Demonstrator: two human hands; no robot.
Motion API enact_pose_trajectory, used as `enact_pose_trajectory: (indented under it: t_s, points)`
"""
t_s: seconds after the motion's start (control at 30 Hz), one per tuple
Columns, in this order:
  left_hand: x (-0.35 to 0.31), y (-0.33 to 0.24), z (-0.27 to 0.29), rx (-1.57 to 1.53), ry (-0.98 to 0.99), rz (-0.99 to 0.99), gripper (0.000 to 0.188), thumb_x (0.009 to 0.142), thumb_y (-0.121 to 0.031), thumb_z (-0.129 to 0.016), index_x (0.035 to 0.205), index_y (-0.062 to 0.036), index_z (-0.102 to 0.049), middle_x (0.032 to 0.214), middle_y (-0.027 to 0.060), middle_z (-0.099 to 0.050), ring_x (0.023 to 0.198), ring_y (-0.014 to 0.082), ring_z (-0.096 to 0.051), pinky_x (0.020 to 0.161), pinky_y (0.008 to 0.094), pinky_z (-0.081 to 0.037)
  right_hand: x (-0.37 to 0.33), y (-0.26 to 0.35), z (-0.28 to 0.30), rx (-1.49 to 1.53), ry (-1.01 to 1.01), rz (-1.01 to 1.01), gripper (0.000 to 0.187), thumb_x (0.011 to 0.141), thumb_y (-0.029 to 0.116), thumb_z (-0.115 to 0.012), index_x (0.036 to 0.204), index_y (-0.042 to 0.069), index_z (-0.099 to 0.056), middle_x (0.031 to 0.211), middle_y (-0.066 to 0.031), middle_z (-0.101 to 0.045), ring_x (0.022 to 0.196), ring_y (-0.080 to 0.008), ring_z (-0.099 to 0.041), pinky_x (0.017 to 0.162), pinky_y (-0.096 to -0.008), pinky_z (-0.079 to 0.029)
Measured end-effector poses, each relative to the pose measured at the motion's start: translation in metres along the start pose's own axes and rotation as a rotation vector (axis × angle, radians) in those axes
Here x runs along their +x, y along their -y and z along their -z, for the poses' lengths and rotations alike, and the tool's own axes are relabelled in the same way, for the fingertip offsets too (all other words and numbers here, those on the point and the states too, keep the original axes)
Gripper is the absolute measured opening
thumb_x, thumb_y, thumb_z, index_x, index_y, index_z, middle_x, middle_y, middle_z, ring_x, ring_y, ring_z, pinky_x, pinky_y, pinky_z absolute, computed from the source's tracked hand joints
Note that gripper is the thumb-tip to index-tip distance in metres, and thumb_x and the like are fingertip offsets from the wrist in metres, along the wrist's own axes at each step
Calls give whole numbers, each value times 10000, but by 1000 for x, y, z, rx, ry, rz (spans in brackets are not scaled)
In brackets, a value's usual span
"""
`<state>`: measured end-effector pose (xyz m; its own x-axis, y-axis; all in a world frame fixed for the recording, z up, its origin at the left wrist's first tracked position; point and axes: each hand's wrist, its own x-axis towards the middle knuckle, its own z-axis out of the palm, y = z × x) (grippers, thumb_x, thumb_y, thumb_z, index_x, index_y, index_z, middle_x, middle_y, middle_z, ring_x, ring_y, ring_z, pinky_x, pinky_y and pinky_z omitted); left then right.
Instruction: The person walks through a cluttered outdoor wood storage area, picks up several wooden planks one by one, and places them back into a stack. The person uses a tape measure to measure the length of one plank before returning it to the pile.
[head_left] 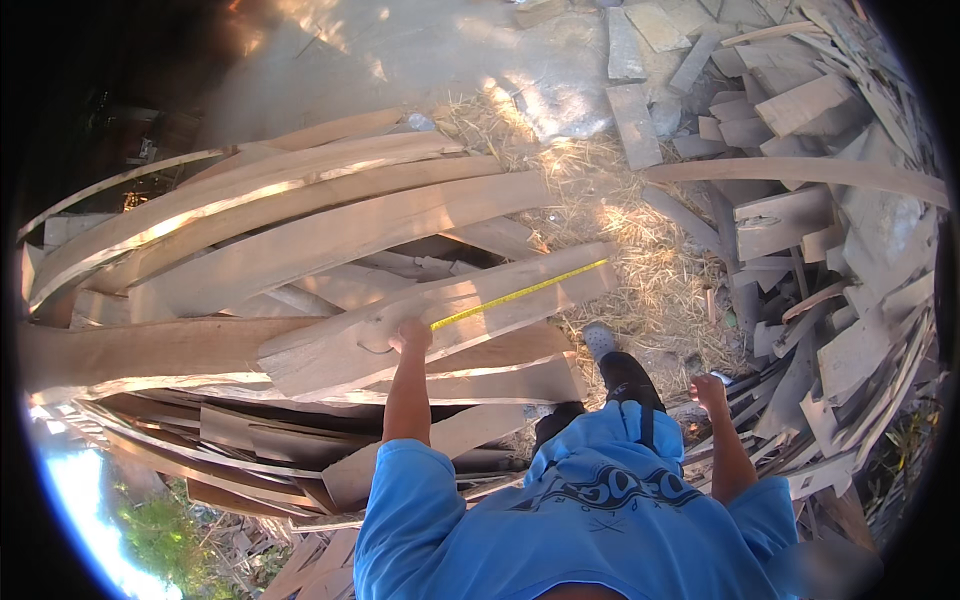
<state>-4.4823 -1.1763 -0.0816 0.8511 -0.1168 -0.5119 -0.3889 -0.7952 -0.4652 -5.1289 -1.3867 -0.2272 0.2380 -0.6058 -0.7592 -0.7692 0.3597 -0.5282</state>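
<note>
My left hand point(411, 336) is closed over a tape measure, whose case its fingers hide. The yellow blade point(520, 292) runs out from it along a wide plank point(470, 330) to near the plank's right end. A thin dark loop hangs beside the hand on the wood. My right hand point(709, 391) hangs low at my right side, away from the plank, with its fingers curled. A small pale thing shows beside those fingers; I cannot tell whether it is held or lies behind them.
Long boards point(340, 230) lie stacked beyond and under the plank. Offcuts point(790, 220) are heaped along the right, with a long curved strip point(800, 170) across them. Straw and shavings point(650, 270) cover the ground between. My grey shoe point(599, 341) stands near the plank's right end.
</note>
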Motion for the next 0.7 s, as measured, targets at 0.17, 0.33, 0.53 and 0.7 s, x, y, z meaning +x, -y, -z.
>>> enact_pose_trajectory:
  t_s: [0.17, 0.33, 0.53, 0.7]
  points:
    - [-6, 5, 8, 2, 42, 20, 257, 878, -269, -568, 1094, -194, -683, 1194, 19, -638, 1108, 211, -606, 839, 426, -474, -1, 10, -3, 64, -20, 16, 210, 812, 222, -600, 776, 16, -623, 661, -77, -612, 540, -174, -591, 474, -292, -459]
    - [-11, 10, 14, -20, 37, 30, 253, 875, -260, -569, 1081, -177, -691, 1187, 27, -643, 1099, 216, -612, 840, 427, -474, 5, 21, -8, 266, 43, -85, 174, 810, 207, -630, 760, 48, -581, 626, -22, -553, 478, -109, -509, 408, -259, -387]
    - [-10, 13, 15, -41, 7, 25, 251, 868, -255, -571, 1065, -162, -697, 1166, 55, -653, 1097, 236, -613, 839, 437, -479, -4, 54, -5, 334, 54, -172, 163, 816, 186, -634, 758, 44, -578, 632, -27, -557, 484, -113, -508, 414, -270, -394]
    - [-11, 14, 17, -47, 3, 14, 261, 865, -271, -574, 1067, -158, -695, 1150, 61, -659, 1087, 255, -617, 831, 429, -492, -2, 47, -4, 326, 42, -132, 175, 822, 190, -640, 752, 45, -575, 632, -28, -555, 483, -112, -504, 412, -266, -393]
